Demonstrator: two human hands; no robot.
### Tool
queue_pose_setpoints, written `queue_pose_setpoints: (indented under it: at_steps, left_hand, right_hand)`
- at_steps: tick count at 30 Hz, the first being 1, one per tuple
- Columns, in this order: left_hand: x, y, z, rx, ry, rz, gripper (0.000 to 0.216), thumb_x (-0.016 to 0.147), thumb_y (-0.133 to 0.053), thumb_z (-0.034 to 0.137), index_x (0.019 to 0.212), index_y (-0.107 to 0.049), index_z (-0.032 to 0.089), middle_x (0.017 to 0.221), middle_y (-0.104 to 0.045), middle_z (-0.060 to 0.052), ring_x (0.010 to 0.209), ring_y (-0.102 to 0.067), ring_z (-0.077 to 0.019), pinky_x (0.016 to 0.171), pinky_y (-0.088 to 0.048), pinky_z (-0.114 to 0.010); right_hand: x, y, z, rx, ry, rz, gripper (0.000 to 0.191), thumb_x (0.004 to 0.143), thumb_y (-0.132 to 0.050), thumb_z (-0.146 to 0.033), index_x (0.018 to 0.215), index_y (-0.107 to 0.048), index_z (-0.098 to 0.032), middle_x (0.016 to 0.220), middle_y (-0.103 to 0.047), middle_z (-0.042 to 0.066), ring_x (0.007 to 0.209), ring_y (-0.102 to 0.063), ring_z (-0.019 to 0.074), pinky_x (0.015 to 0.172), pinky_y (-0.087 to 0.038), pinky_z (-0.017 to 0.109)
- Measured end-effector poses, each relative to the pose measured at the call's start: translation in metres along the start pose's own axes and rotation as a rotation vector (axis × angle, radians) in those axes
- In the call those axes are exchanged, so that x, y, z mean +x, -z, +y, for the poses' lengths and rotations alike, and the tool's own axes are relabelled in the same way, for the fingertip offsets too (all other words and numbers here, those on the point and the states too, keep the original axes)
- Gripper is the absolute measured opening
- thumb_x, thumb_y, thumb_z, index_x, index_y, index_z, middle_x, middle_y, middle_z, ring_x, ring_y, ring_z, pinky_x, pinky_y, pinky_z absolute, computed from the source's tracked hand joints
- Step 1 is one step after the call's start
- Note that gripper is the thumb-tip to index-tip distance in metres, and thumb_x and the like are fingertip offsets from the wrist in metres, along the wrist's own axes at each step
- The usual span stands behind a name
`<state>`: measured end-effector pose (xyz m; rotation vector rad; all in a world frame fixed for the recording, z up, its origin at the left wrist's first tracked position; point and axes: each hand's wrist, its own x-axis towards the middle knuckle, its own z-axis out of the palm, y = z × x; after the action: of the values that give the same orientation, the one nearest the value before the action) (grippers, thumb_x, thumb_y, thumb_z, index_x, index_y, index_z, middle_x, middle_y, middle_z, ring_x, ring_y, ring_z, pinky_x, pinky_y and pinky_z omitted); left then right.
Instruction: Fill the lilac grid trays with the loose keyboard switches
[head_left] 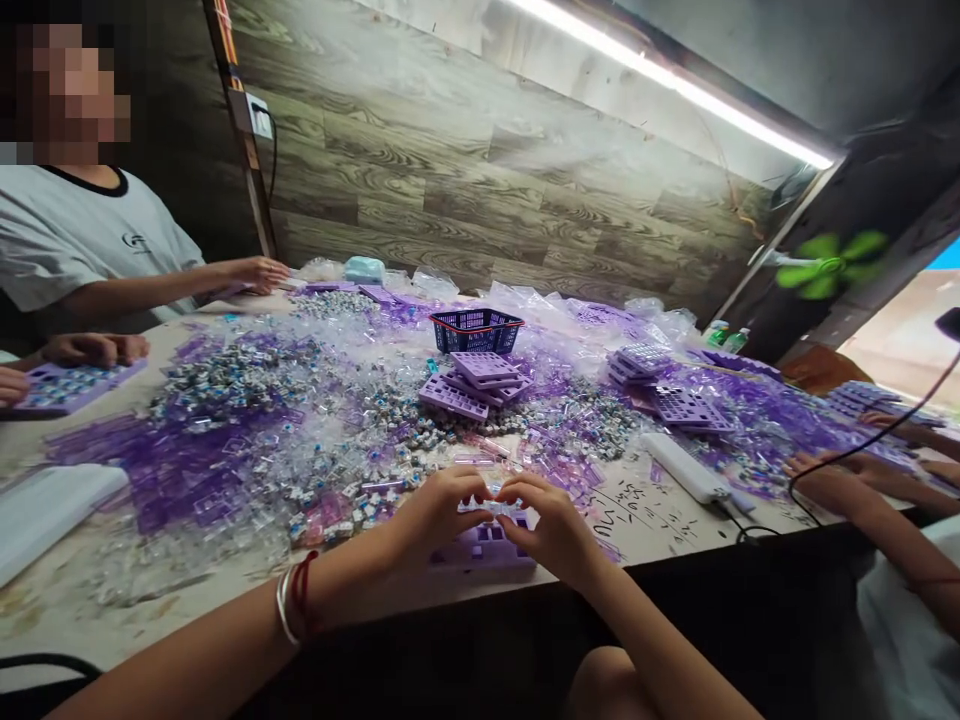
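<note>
Near the table's front edge, my left hand [441,512] and my right hand [553,522] meet with bent fingers. Between both sets of fingertips is a small clear-and-white plastic piece [495,508], its exact kind too small to make out. Just beneath lies a purple tray with square holes [480,555], partly hidden by my hands. Beyond it spreads a heap of small white-and-blue parts [409,425] mixed with clear plastic pieces. A red cord and a silver bangle circle my left wrist.
Stacked purple trays [480,385] stand mid-table before a dark basket [476,332]. Purple clear pieces [169,460] cover the left. A white power bank-like box [686,468] with a cable lies right. Co-workers' hands [94,350] work at both sides; a green fan [831,265] hangs right.
</note>
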<state>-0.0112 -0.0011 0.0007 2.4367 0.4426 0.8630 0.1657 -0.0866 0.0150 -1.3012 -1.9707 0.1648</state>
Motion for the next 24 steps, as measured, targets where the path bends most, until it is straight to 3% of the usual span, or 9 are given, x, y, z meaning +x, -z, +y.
queue_pose_setpoints:
  at_steps: [3,10,19,24]
  left_hand:
    - [-0.001,-0.002,-0.001,0.038,-0.031,-0.027,0.006,0.085,-0.059,0.015,0.084,-0.065,0.015,0.083,-0.063,-0.004,0.081,-0.059,-0.0163,0.076,-0.047,-0.027]
    - [-0.001,-0.001,0.000,0.107,0.017,-0.038,0.007,0.077,-0.070,0.017,0.084,-0.067,0.017,0.084,-0.062,-0.003,0.083,-0.058,-0.0174,0.078,-0.047,-0.028]
    - [0.000,-0.001,0.003,0.208,0.012,-0.100,0.005,0.080,-0.068,0.020,0.079,-0.070,0.016,0.080,-0.061,-0.004,0.079,-0.058,-0.0174,0.074,-0.046,-0.028]
    - [-0.001,-0.002,0.005,0.223,-0.013,-0.083,0.009,0.081,-0.067,0.022,0.087,-0.071,0.017,0.082,-0.061,-0.005,0.080,-0.058,-0.0173,0.075,-0.046,-0.029]
  right_hand:
    - [-0.002,-0.002,0.004,-0.030,-0.028,-0.013,0.018,0.072,-0.063,-0.009,0.086,-0.066,-0.020,0.090,-0.067,0.004,0.085,-0.064,0.0185,0.077,-0.051,0.030]
    - [-0.002,-0.007,0.010,-0.017,-0.027,0.000,0.015,0.075,-0.065,-0.012,0.087,-0.069,-0.019,0.088,-0.067,0.005,0.083,-0.064,0.0188,0.076,-0.052,0.031]
    - [0.000,-0.005,0.008,-0.070,-0.059,-0.087,0.017,0.075,-0.067,-0.010,0.088,-0.072,-0.019,0.092,-0.066,0.005,0.086,-0.062,0.0182,0.079,-0.051,0.031]
    - [0.003,-0.001,0.001,-0.102,-0.087,-0.152,0.016,0.076,-0.065,-0.008,0.086,-0.073,-0.018,0.089,-0.066,0.005,0.082,-0.063,0.0168,0.077,-0.050,0.029]
